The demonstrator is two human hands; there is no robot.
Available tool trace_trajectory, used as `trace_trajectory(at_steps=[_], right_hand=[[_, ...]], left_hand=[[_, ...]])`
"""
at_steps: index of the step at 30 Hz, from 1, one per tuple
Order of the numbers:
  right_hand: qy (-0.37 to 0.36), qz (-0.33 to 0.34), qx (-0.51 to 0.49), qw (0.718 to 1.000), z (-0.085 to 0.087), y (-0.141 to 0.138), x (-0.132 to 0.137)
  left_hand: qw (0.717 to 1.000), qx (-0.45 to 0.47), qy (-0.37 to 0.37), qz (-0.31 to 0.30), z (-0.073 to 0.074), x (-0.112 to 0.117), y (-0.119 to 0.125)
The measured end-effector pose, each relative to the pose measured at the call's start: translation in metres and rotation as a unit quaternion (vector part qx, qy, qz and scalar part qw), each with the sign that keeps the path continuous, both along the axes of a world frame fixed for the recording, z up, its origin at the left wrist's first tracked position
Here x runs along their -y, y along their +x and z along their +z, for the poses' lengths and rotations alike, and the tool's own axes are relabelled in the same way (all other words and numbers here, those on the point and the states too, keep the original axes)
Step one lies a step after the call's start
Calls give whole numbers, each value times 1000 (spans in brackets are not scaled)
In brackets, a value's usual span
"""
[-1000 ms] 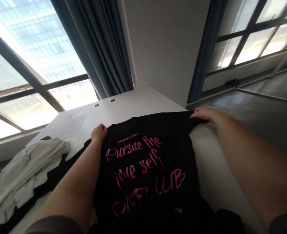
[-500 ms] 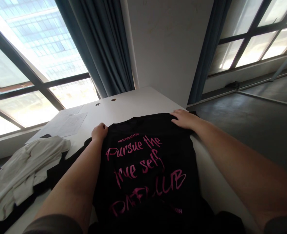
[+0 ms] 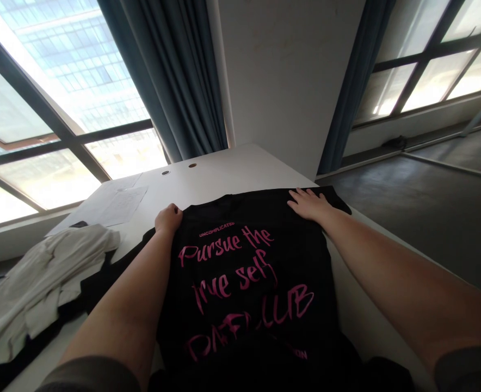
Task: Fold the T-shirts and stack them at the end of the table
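Observation:
A black T-shirt (image 3: 232,261) with pink lettering lies spread on the white table (image 3: 240,171), its collar side away from me. At its far left shoulder, my left hand (image 3: 169,219) is closed on the cloth with the fingers curled. My right hand (image 3: 309,204) rests flat on the far right shoulder, its fingers spread. Beyond that hand the right sleeve (image 3: 335,200) reaches the table's right edge. The shirt's near end runs into the dark area at the bottom of the view.
Left of the shirt is a heap of pale and black clothing (image 3: 48,277). Sheets of paper (image 3: 118,204) lie behind it. Two round holes (image 3: 192,165) pierce the far tabletop. A pillar (image 3: 281,81), a blue curtain (image 3: 171,81) and windows stand beyond; grey floor (image 3: 420,201) lies to the right.
My right hand has flattened, its fingers spreading on the shoulder. More of the right sleeve shows beyond it. My left hand keeps its place on the shirt.

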State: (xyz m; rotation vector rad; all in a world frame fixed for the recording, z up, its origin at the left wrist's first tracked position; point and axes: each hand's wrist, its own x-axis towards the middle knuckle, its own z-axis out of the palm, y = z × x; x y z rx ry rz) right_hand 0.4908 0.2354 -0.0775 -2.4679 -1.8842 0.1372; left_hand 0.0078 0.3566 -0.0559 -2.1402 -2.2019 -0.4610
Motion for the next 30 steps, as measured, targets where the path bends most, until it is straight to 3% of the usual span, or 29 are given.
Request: trace_trajectory(at_steps=[6, 9, 13, 15, 20, 30], right_hand=[[51, 139, 57, 987, -1, -12, 2], [61, 170, 44, 983, 3, -18, 2], [162, 199, 39, 966, 10, -26, -2], [158, 194, 23, 968, 9, -29, -6], [18, 133, -20, 991, -1, -29, -14], [28, 27, -18, 999, -7, -12, -17]], left_hand=[[1000, -1, 0, 3, 1, 1, 1], [1000, 0, 0, 2, 0, 1, 1], [1000, 2, 0, 2, 0, 1, 1], [1000, 3, 0, 2, 1, 1, 1], [1000, -1, 0, 1, 2, 2, 1], [1000, 1, 2, -1, -2, -2, -1]])
